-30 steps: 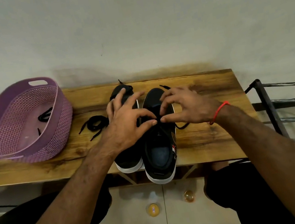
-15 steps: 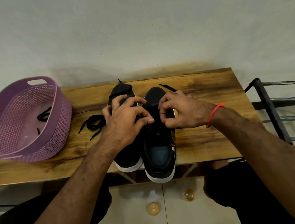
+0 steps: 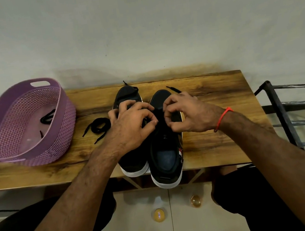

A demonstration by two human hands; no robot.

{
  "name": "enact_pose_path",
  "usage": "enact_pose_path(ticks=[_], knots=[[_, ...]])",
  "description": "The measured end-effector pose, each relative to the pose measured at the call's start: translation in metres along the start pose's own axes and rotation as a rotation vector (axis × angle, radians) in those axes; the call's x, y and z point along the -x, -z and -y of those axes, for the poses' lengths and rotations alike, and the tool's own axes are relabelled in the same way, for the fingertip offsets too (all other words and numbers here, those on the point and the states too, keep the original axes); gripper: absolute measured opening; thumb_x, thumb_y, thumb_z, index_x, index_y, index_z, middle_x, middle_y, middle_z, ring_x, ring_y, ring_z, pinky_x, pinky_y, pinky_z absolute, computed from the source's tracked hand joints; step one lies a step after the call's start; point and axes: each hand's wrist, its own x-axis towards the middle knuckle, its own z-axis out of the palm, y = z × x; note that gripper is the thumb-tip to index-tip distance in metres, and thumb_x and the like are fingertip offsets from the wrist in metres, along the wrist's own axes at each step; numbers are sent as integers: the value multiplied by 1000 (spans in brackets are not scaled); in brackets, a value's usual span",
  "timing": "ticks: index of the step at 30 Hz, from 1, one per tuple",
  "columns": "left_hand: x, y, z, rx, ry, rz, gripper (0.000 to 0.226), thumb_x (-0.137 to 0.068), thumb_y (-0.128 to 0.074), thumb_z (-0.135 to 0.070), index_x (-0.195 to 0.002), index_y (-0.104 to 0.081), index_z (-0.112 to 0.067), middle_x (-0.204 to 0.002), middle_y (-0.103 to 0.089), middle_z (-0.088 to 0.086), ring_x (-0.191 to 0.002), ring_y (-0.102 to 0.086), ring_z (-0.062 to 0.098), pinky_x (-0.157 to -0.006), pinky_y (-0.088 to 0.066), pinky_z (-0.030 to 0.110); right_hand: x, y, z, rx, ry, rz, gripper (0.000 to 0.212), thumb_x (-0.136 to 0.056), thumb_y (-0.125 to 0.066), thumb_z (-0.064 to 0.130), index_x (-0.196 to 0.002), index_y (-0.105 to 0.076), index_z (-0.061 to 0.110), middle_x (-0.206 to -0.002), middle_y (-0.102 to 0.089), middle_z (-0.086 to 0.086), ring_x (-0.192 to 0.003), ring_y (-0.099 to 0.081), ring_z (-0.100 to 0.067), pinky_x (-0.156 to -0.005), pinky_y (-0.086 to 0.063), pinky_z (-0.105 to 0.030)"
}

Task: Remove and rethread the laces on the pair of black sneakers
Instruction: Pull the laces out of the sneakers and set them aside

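Two black sneakers are set side by side on a long wooden table [image 3: 214, 93], which spans the scene from the left edge to a dark metal rack [image 3: 280, 114] at the right. Largest after the table, a purple perforated basket [image 3: 63, 128] is seen at the far left, tilted, with a short piece of black lace [image 3: 47, 117] lying inside it. The left sneaker [image 3: 133, 162] is placed slightly farther back, its toe draped with a lace end; the right sneaker [image 3: 166, 165] is nearer, its white-soled heel overhanging the near table edge (a blue insole is visible inside). Both hands are held over the eyelet area of the right sneaker. The left hand [image 3: 131, 127] is curled, thumb and forefinger brought together at the shoe's left edge, while its outer fingers rest on the left sneaker. The right hand [image 3: 190, 115], with a red thread [image 3: 222, 118] round the wrist, is likewise curled, with fingertips pinched on the shoe's right flap; whether a lace is caught in either pinch cannot be told. A loose black lace [image 3: 97, 127] is coiled on the table between basket and left hand. Another lace tip [image 3: 173, 89] is seen beyond the right hand.
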Motion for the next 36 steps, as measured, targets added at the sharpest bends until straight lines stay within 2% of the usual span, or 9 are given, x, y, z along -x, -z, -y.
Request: enact_pose_path(ticks=[4,9,14,17,21,24,28,32,36], knots=[[1,-5,-2,9,73,-96,5,-91,-57,-44,-91,-60,-39,-133,-52,-22,-137,-26,14,-105,-18,42,4,4,-9,38,-74,-16,9,-86,-66,36,-89,-62,28,-117,-50,9,-120,-36,-17,-106,-30,-52],[3,3,2,57,24,-63,12,-92,-61,-52,-101,-65,-45,-144,-44,-24,-141,-19,14,-102,-16,40,-4,-2,-1,3,-60,-2,18,-90,-62,49,-106,-60,41,-132,-46,8,-128,-33,-19,-106,-32,-57],[2,5,2,140,24,-70,11,-86,-73,-48,-95,-67,-46,-146,-44,-26,-143,-18,14,-101,-15,39,-6,2,-6,-111,-21,-67,7,-89,-68,40,-86,-62,42,-122,-51,12,-120,-40,-11,-103,-35,-45],[-1,8,0,297,45,-90,20,-84,-77,-38,-86,-62,-51,-141,-48,-28,-142,-24,13,-109,-17,43,-4,10,-7,-296,-27,-70,11,-89,-72,25,-80,-66,29,-118,-57,3,-111,-53,-12,-92,-38,-27],[-2,10,-2,355,31,-154,27,-86,-74,-26,-79,-60,-49,-131,-53,-31,-139,-31,12,-112,-23,52,0,16,-6,-558,-34,-84,23,-82,-60,27,-85,-65,4,-92,-59,-6,-86,-54,-18,-81,-41,-35],[-1,10,-4,303,20,-201,22,-89,-70,-30,-100,-63,-48,-137,-50,-29,-139,-28,10,-102,-16,39,2,19,0,-689,-21,-104,26,-80,-53,26,-88,-62,3,-87,-54,-4,-82,-49,-9,-76,-38,-29],[-2,1,-4,143,-7,-102,37,-91,-64,-53,-128,-60,-48,-154,-36,-22,-146,-15,16,-109,-14,45,3,20,-1,-730,7,-87,30,-85,-54,25,-94,-63,-3,-89,-59,-1,-86,-55,-8,-81,-41,-28],[-2,-6,-8,163,7,-81,21,-88,-66,-56,-103,-68,-41,-153,-38,-22,-147,-15,18,-113,-12,47,2,19,-2,-695,-22,-92,36,-88,-56,36,-91,-65,1,-89,-60,-1,-89,-54,-12,-85,-39,-34],[-5,4,-3,554,72,-97,38,-77,-61,-76,-84,-71,-40,-134,-55,-25,-137,-41,9,-117,-27,55,3,27,-3,-852,-92,-234,46,-84,-62,53,-84,-64,7,-75,-59,10,-87,-56,-15,-89,-41,-44]])
